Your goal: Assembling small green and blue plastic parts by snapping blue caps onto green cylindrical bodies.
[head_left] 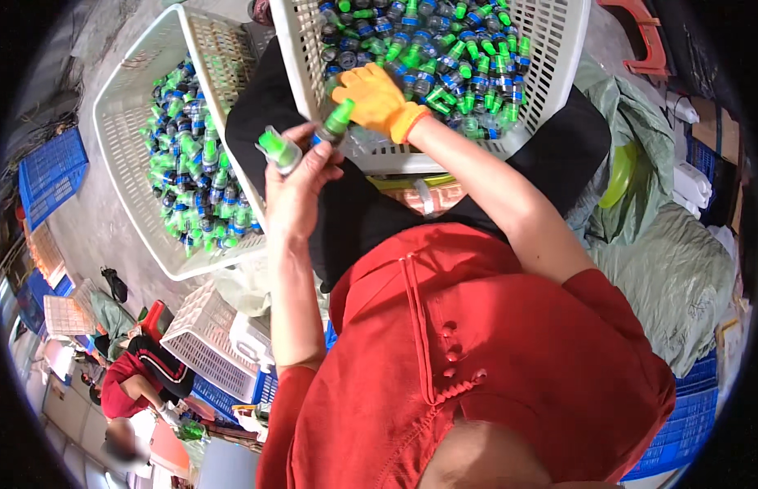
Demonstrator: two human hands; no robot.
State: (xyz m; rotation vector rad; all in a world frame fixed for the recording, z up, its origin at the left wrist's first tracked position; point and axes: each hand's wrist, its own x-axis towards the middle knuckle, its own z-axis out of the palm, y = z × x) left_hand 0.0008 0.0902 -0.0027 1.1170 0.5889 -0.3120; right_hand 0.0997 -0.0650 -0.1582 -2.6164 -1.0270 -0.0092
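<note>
My left hand (pixel 300 175), bare and at ten o'clock, has its fingers closed around two small things: a dark green-topped bottle (pixel 336 122), caught by my thumb and angled towards one o'clock, and just beside it a second green-topped bottle (pixel 279 152), leaning towards eleven. My right hand (pixel 372 99) wears an orange knit glove and reaches to twelve o'clock, over the near corner of the front basket (pixel 556 57); its back faces up and its fingers are partly bent, so I cannot tell how far they close or whether they have hold of anything. That white slatted basket sits between my black-trousered knees, holding a heap of green-capped bottles (pixel 477 61) banded in blue. At ten o'clock, another white basket (pixel 122 122) stands on the grey floor (pixel 110 220) with a similar pile (pixel 203 151) in it. A crumpled green sheet (pixel 664 285) lies at three o'clock, a blue crate (pixel 54 175) sits between nine and ten, and at eight another person (pixel 122 391) in red bends forward
</note>
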